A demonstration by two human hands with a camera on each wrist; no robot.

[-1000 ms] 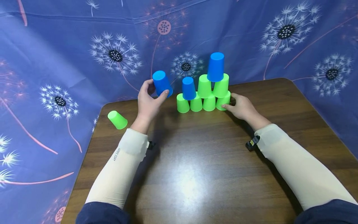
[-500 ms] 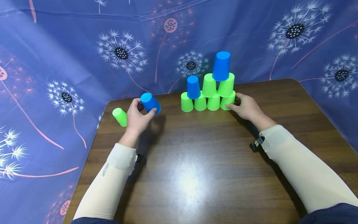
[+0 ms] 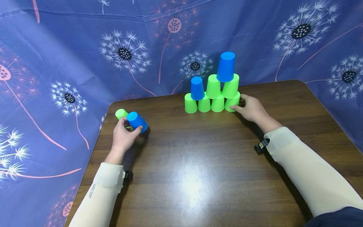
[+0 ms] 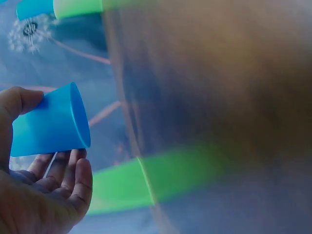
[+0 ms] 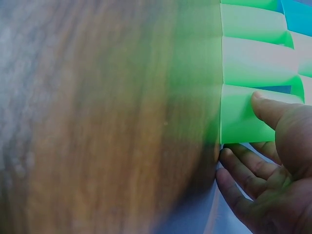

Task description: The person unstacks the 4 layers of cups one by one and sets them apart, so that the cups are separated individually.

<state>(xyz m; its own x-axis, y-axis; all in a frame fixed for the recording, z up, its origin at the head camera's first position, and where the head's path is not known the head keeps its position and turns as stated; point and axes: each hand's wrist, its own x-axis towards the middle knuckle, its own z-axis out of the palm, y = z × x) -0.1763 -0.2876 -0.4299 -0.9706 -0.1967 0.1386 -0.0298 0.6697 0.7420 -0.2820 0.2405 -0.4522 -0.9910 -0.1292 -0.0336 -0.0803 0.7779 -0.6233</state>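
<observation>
My left hand (image 3: 122, 137) pinches a tilted, upside-down blue cup (image 3: 137, 121) between thumb and fingers at the table's left side. Partly behind that hand is a loose green cup (image 3: 121, 113). At the back, upside-down cups form a stack: several green ones at the bottom, a blue cup (image 3: 197, 88) and two green cups (image 3: 213, 86) above, and another blue cup (image 3: 226, 66) on top. My right hand (image 3: 251, 109) holds the bottom row's rightmost green cup (image 5: 248, 114), thumb on its front and fingers around its far side.
The brown wooden table (image 3: 215, 176) has a bright glare in its middle. A blue dandelion-print cloth (image 3: 158, 56) hangs behind its back and left edges. Small cameras are strapped to both wrists, including the right wrist camera (image 3: 261, 146).
My left hand has carried the blue cup away from the stack, leftward and toward me, down beside the loose green cup. My right hand keeps its hold; the view shifted slightly.
</observation>
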